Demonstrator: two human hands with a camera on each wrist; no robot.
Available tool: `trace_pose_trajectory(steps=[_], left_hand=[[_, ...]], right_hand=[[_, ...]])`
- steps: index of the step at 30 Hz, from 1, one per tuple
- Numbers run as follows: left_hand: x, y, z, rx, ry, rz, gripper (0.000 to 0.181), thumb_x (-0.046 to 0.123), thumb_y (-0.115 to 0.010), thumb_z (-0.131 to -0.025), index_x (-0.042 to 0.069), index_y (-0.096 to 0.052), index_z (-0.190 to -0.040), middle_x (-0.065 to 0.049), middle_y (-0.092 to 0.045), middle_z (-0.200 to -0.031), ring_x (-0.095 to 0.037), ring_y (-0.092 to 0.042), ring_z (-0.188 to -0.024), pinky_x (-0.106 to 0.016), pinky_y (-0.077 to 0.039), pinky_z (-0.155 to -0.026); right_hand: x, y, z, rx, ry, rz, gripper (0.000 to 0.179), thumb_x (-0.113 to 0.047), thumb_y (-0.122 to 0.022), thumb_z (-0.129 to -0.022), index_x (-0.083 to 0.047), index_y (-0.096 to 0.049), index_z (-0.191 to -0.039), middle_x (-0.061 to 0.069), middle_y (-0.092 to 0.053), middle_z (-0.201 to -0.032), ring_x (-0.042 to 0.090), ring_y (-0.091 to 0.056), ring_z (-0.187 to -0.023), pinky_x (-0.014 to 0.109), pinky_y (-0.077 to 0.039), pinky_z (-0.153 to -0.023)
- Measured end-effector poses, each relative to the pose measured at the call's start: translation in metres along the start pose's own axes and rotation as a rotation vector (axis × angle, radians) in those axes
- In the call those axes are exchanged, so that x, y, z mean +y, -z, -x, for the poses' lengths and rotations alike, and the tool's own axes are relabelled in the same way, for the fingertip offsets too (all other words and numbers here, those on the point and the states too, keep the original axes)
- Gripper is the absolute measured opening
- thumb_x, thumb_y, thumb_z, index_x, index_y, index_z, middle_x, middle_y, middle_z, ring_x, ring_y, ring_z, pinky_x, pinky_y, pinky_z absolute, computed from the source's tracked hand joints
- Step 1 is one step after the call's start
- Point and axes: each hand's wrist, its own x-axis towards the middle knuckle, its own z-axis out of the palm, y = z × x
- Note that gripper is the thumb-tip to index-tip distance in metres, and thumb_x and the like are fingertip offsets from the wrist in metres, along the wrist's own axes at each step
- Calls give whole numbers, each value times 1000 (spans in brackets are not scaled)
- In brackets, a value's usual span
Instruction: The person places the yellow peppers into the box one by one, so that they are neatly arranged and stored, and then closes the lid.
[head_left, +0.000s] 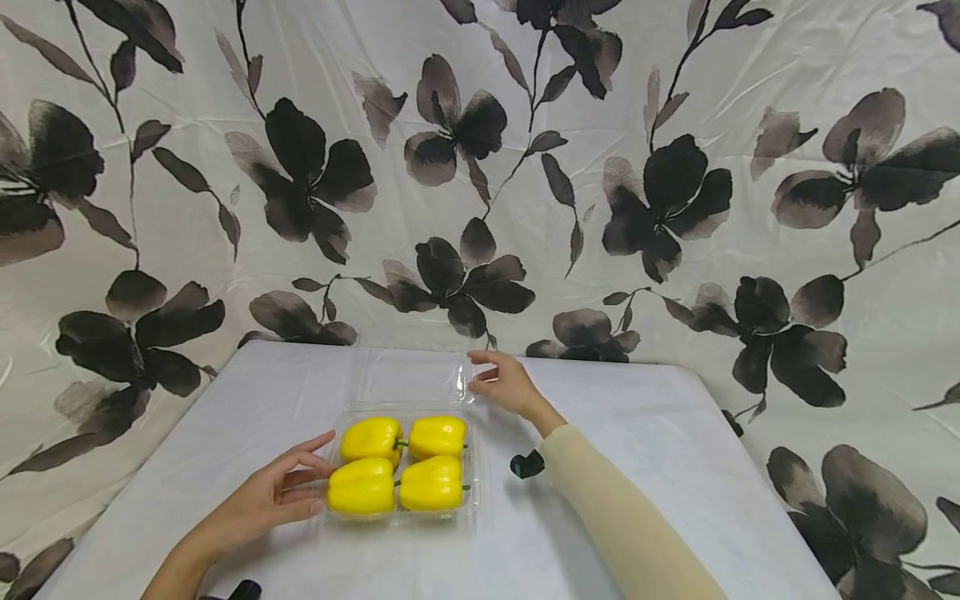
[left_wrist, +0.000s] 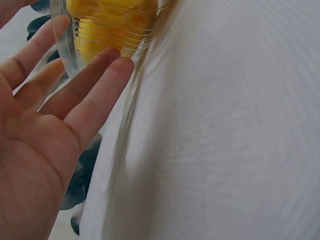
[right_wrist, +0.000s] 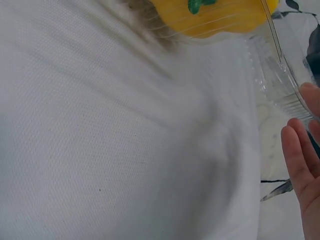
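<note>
Several yellow bell peppers (head_left: 362, 487) sit in two rows inside a clear plastic clamshell box (head_left: 474, 500) on the table. Its transparent lid (head_left: 408, 379) stands raised at the far side. My left hand (head_left: 266, 493) is at the box's left side, fingers extended and spread; in the left wrist view the fingertips (left_wrist: 112, 56) reach the ribbed wall. At the lid's right edge is my right hand (head_left: 510, 387), with thumb and fingers apart. The right wrist view shows that hand's extended fingers (right_wrist: 296, 150) beside the lid's edge, partly cut off by the frame.
A white cloth covers the table (head_left: 570, 533). Behind it hangs a pale curtain (head_left: 555, 242) with dark flowers. A small black object (head_left: 527, 465) shows beside the right sleeve (head_left: 615, 508), and another dark piece (head_left: 245, 590) lies by the left wrist.
</note>
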Motion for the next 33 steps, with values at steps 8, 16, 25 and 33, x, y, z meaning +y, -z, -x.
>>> trace_pose_trajectory(steps=[8,16,25,33], left_hand=[[-3,2,0,-1,1,0,37,12,-79,-96,11,-62,-130,-16,-21,-175,-48,-53,-140,-20,-53,-102],[0,0,-1,6,21,-2,38,13,-80,-96,12,-62,-129,-16,-22,-175,-44,-54,-141,-19,-53,-103],[-2,2,0,4,12,7,40,13,-80,-95,12,-61,-131,-15,-21,-176,-26,-59,-138,-20,-53,-102],[-1,0,-1,-2,-15,9,38,11,-79,-95,12,-62,-129,-18,-22,-175,-28,-59,-138,-21,-54,-103]], right_hand=[[-4,3,0,18,15,0,60,0,-81,-92,-13,-62,-148,11,-63,-145,33,-70,-116,34,-63,-89],[-8,7,1,23,68,55,57,3,-79,-93,-9,-63,-146,9,-63,-141,23,-72,-108,29,-62,-91],[-12,11,3,45,105,58,55,6,-79,-91,-10,-66,-142,8,-64,-136,20,-73,-104,27,-62,-90],[-19,12,9,55,123,78,53,5,-78,-92,-14,-66,-141,14,-65,-133,20,-73,-103,27,-62,-90]])
